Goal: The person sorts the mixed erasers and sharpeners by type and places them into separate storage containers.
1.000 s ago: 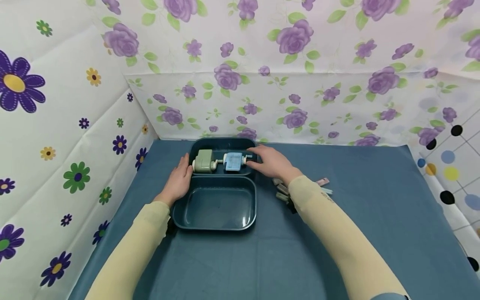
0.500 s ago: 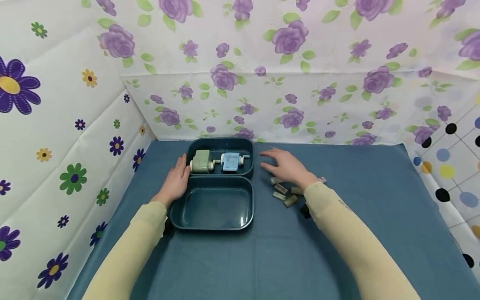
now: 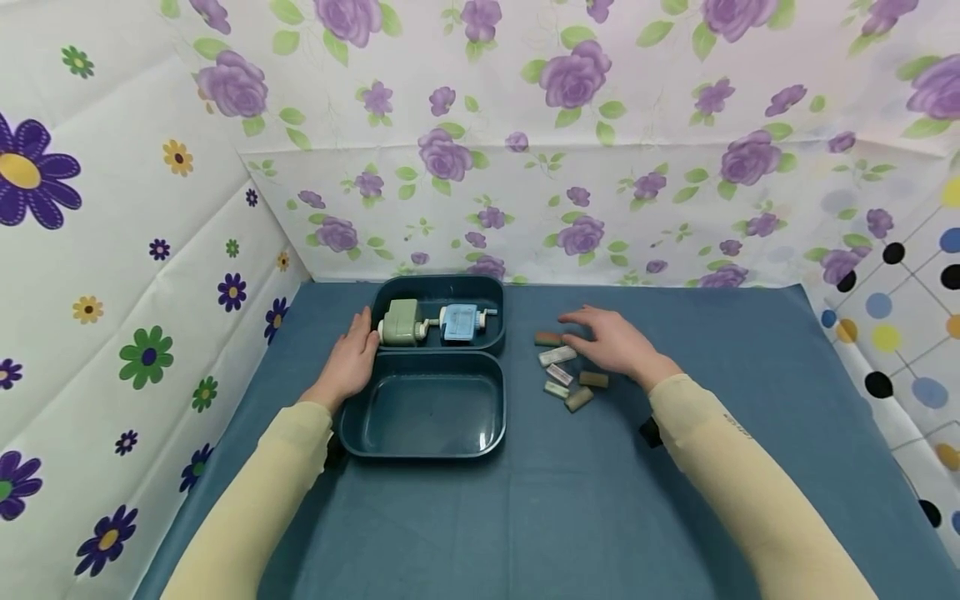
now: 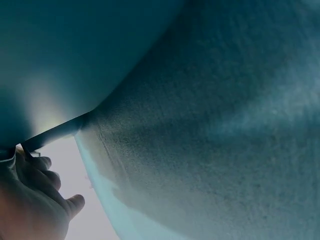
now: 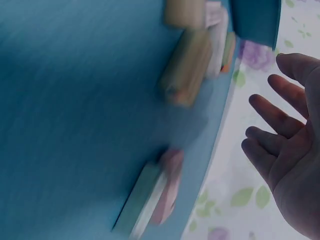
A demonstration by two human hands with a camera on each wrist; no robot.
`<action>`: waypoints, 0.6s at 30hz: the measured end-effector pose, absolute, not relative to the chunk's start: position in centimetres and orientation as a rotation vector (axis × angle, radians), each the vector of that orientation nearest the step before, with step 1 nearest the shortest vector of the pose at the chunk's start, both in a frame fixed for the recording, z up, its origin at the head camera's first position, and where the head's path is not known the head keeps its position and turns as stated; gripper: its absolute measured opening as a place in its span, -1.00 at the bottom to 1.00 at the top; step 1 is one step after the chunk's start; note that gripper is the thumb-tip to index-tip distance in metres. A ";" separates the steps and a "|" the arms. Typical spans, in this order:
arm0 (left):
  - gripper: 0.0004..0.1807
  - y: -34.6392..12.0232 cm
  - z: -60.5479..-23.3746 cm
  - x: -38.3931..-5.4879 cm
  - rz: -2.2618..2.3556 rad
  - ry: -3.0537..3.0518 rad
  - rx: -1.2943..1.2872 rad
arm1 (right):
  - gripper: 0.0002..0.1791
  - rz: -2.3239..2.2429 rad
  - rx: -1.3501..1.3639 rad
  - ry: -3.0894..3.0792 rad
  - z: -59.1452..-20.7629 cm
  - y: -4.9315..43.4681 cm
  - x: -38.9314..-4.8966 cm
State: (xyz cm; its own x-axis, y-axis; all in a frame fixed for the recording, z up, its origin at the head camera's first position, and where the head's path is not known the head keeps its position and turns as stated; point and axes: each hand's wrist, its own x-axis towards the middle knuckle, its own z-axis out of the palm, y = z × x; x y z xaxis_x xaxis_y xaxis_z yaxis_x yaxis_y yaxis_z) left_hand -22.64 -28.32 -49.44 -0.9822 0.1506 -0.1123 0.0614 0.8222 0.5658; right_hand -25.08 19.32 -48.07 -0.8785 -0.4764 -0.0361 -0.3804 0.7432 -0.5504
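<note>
In the head view, a green hand-crank sharpener (image 3: 403, 322) and a blue hand-crank sharpener (image 3: 460, 322) lie side by side in the back tray (image 3: 491, 287). My left hand (image 3: 349, 363) rests its straight fingers against that tray's left wall; the left wrist view shows this hand (image 4: 37, 200) beside the dark tray side (image 4: 75, 55). Over the right part of the table, my right hand (image 3: 615, 343) is spread and holds nothing. Beneath and left of it lie several small blocks (image 3: 557, 356) that look like erasers. Fingers (image 5: 280, 120) show apart in the right wrist view.
A second dark blue tray (image 3: 427, 408) stands in front of the first, rims meeting. Pink (image 5: 169, 187) and pale green blocks (image 5: 140, 200) lie apart from the others, hidden by the right arm in the head view. A flowered sheet (image 3: 517, 208) backs the table.
My right hand has left the blue sharpener and the back tray's right end, moving right to beside the small blocks. The left hand stays at the tray.
</note>
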 end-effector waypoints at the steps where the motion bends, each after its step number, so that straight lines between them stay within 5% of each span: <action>1: -0.29 -28.3 -49.4 -22.6 0.879 2.850 0.166 | -0.46 -0.817 -0.679 2.769 -48.1 19.9 -24.8; 18: -0.26 -29.3 -48.5 -22.3 1.014 2.814 0.173 | -0.48 -0.790 -0.601 2.839 -49.3 26.7 -21.8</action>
